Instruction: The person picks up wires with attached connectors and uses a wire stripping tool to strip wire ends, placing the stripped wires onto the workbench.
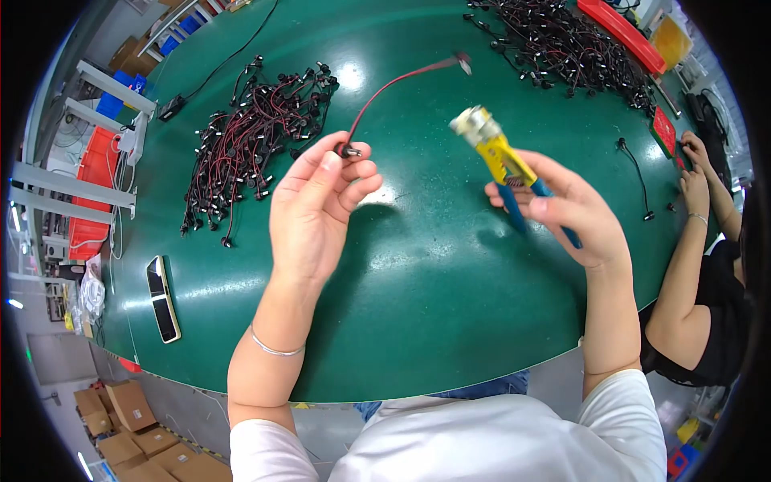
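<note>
Between the thumb and fingers of my left hand (321, 189) is a short red-and-black cable (377, 95) with a black connector and metal tip at the held end. Its far end, smeared by motion, arcs up to the right. My right hand (574, 205) grips crimping pliers (494, 149) with yellow jaws and blue handles. The pliers' head points up and left, apart from the cable. Left of my left hand lies a heap of similar red-and-black cables (257, 132) on the green table (418, 305).
A second cable heap (562, 48) lies at the far right, beside a red tray (622, 32). A single cable (636, 177) is near a co-worker's hands (697, 173). At the left is a folding phone (163, 299). Cardboard boxes (132, 406) stand on the floor.
</note>
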The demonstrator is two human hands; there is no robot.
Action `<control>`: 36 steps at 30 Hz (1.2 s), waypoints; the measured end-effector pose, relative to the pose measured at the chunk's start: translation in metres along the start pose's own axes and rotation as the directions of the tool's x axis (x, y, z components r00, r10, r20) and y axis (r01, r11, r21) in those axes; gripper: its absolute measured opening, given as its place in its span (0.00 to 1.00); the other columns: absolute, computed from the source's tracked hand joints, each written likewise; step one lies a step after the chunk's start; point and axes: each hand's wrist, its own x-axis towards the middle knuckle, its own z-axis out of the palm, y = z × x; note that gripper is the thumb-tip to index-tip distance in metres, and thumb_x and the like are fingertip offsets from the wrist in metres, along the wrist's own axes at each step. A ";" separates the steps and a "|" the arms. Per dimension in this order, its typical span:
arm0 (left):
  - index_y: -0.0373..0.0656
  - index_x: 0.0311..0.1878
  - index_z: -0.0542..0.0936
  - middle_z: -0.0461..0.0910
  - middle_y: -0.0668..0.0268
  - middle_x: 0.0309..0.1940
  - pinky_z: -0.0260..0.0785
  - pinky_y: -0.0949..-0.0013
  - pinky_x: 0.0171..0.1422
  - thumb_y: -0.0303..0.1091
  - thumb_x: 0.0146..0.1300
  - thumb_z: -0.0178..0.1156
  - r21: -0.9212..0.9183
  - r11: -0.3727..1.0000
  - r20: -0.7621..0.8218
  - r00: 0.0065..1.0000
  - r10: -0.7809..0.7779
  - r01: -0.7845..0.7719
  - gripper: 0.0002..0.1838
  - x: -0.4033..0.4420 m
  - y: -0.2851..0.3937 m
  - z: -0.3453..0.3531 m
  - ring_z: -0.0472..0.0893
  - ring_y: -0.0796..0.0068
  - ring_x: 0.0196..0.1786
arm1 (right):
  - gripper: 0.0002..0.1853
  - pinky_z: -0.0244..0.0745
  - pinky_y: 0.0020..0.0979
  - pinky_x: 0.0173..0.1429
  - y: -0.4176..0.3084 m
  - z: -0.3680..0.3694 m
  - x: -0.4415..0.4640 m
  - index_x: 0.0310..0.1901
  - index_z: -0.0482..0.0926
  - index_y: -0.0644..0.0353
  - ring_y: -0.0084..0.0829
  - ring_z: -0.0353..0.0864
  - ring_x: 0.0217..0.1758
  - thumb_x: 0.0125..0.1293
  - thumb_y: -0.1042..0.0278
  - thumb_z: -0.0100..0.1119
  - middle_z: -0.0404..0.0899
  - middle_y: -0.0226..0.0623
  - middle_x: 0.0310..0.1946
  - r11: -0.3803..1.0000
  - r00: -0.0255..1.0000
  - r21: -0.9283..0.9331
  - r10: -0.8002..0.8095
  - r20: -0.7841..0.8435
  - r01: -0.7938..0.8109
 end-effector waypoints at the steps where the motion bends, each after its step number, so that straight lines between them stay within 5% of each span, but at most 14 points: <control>1: 0.32 0.54 0.77 0.82 0.55 0.44 0.81 0.64 0.50 0.29 0.70 0.55 -0.001 1.000 0.000 1.000 0.004 -0.004 0.14 -0.001 -0.002 0.001 0.84 0.68 0.44 | 0.36 0.61 0.34 0.71 -0.001 0.004 0.000 0.66 0.65 0.70 0.35 0.74 0.62 0.56 0.65 0.63 0.72 0.47 0.60 0.999 0.998 -0.051 0.015 0.054 -0.012; 5: 0.34 0.54 0.78 0.80 0.58 0.47 0.80 0.68 0.50 0.29 0.69 0.56 0.168 0.986 0.053 0.999 0.001 -0.010 0.13 -0.010 -0.013 0.012 0.82 0.72 0.46 | 0.36 0.58 0.35 0.74 0.007 0.017 -0.002 0.66 0.65 0.70 0.34 0.70 0.65 0.56 0.68 0.65 0.71 0.45 0.62 0.983 0.982 -0.167 -0.049 0.184 0.080; 12: 0.35 0.52 0.81 0.73 0.63 0.49 0.76 0.75 0.50 0.25 0.67 0.59 0.447 0.853 0.181 0.961 0.209 -0.270 0.12 -0.014 -0.015 0.015 0.77 0.79 0.46 | 0.36 0.55 0.35 0.75 0.006 0.022 -0.003 0.66 0.66 0.70 0.34 0.67 0.68 0.55 0.69 0.67 0.69 0.43 0.63 0.972 0.977 -0.214 -0.053 0.206 0.098; 17: 0.34 0.52 0.81 0.73 0.63 0.49 0.75 0.76 0.49 0.24 0.66 0.60 0.458 0.837 0.188 0.953 0.238 -0.299 0.12 -0.015 -0.016 0.016 0.77 0.81 0.45 | 0.36 0.54 0.35 0.75 0.004 0.018 -0.003 0.66 0.66 0.70 0.34 0.66 0.68 0.56 0.69 0.67 0.69 0.43 0.63 0.932 0.973 -0.330 -0.082 0.214 0.151; 36: 0.35 0.50 0.82 0.72 0.63 0.47 0.70 0.75 0.51 0.22 0.64 0.61 0.432 0.847 0.263 0.942 0.210 -0.310 0.12 -0.019 -0.015 0.016 0.75 0.77 0.46 | 0.35 0.55 0.35 0.75 0.005 0.019 0.000 0.65 0.68 0.69 0.35 0.67 0.68 0.53 0.73 0.67 0.70 0.43 0.62 0.957 0.960 -0.248 -0.082 0.267 0.151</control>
